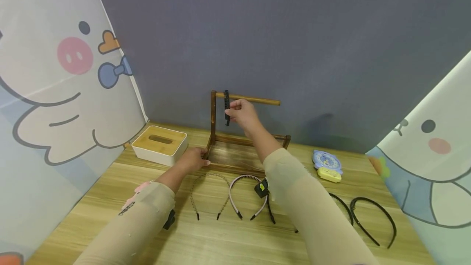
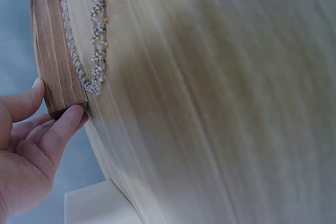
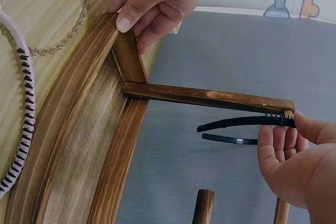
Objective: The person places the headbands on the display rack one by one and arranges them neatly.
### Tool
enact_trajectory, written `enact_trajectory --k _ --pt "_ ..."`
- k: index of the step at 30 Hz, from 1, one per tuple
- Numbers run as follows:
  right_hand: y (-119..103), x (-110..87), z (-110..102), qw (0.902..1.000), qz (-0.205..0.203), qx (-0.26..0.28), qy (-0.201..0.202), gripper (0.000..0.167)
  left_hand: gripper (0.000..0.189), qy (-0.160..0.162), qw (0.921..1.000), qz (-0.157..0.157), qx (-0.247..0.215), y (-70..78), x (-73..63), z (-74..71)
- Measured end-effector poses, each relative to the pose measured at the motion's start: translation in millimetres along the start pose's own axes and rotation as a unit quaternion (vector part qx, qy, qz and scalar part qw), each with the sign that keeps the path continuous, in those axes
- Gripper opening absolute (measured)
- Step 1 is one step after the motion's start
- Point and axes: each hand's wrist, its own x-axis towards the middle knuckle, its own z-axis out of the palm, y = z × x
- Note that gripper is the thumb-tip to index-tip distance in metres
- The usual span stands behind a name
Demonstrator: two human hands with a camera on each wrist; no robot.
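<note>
The right hand (image 1: 243, 113) pinches a black headband (image 1: 227, 106) by a rod (image 1: 254, 100) while the left hand (image 1: 191, 159) grips the wooden stand (image 1: 213, 113) at its near left corner.

Bar's (image 1: 254, 99) right end hangs free, open for passing; upright (image 1: 213, 111) blocks left end. Black headband (image 1: 227, 107) and right hand (image 1: 243, 114) occupy bar's left part. Left hand (image 1: 192, 160) plus tissue box (image 1: 160, 147) crowd rack's (image 1: 235, 169) left. Loose headbands (image 1: 230, 193) lie near side. Gap between rack and blue clock (image 1: 326, 160), right.
</note>
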Motion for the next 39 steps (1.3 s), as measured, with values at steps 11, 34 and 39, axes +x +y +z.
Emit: enact_trajectory --k 11,34,39 --pt "-1 3.5 7 0.9997 0.012 0.014 -0.017 0.029 0.059 0.004 0.9999 0.008 0.013 -0.2 1.5 1.5" --pt "-3 -16.9 -19 0.9956 -0.019 -0.085 -0.034 0.032 0.059 -0.007 0.9999 0.001 -0.008 2.2 0.9 0.1" --pt "1 -29.4 -33 0.9898 -0.023 -0.125 -0.063 0.029 0.058 -0.007 0.9999 0.007 0.004 3.2 0.5 -1.0"
